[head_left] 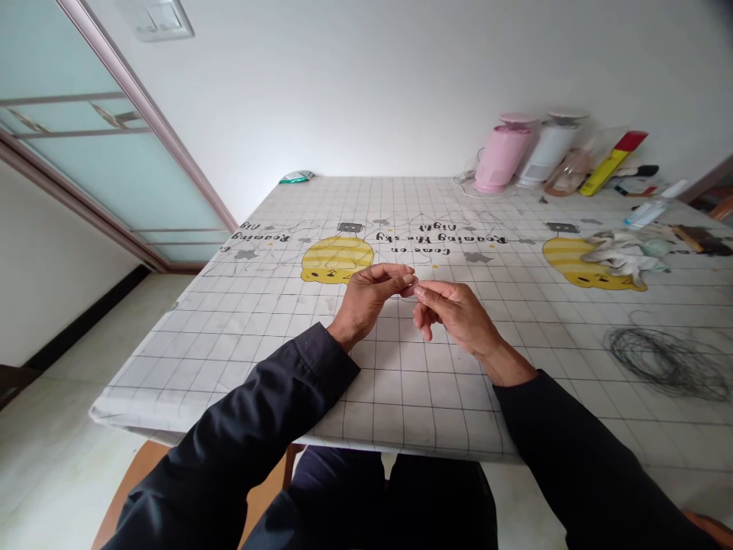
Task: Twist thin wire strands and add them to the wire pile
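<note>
My left hand and my right hand meet above the middle of the table, thumb and forefinger pinched on each. Their fingertips almost touch. Whatever lies between them is too small and thin to make out. Below is a white checked tablecloth with printed yellow bears and lettering. A loose coil of thin dark wire rests on the cloth, to the right of my right hand. Fine, wire-like strands also seem to lie across the cloth beyond my hands.
Along the wall at the back right stand a pink cylindrical device, a white one and a yellow-and-red box. A crumpled whitish cloth lies at the right. A small green packet sits at the far left corner.
</note>
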The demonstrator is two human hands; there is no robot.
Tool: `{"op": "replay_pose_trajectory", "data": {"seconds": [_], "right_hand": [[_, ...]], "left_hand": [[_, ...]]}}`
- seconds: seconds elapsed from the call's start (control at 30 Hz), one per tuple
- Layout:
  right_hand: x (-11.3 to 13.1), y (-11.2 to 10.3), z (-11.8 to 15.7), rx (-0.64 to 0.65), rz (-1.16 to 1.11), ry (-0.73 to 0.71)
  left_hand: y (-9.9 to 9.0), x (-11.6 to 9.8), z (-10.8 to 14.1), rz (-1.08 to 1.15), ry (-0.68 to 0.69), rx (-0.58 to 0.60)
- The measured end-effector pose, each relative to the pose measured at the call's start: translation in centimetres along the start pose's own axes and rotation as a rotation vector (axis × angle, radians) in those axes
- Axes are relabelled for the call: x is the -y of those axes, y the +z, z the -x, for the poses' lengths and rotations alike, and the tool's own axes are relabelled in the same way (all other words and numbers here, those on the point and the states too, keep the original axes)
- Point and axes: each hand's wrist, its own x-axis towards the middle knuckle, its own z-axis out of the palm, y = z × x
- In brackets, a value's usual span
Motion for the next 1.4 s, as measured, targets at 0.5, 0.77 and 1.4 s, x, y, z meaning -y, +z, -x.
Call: {"op": "replay_pose_trajectory", "data": {"seconds": [0.5, 0.77, 1.4], "right_hand": [[0.1, 0.6, -0.1, -0.263, 0.144, -0.094], [0.5, -0.1, -0.2, -0.355, 0.224, -0.118], [0.5, -2.0, 0.0, -0.351, 0.384, -0.166]], "left_hand": [[-0.2, -1.3, 0.1, -0.069, -0.172, -0.084], [-0.5, -0.7, 0.0, -0.301, -0.078, -0.145], [-0.7, -0.7, 0.0, -0.260, -0.187, -0.183]]}}
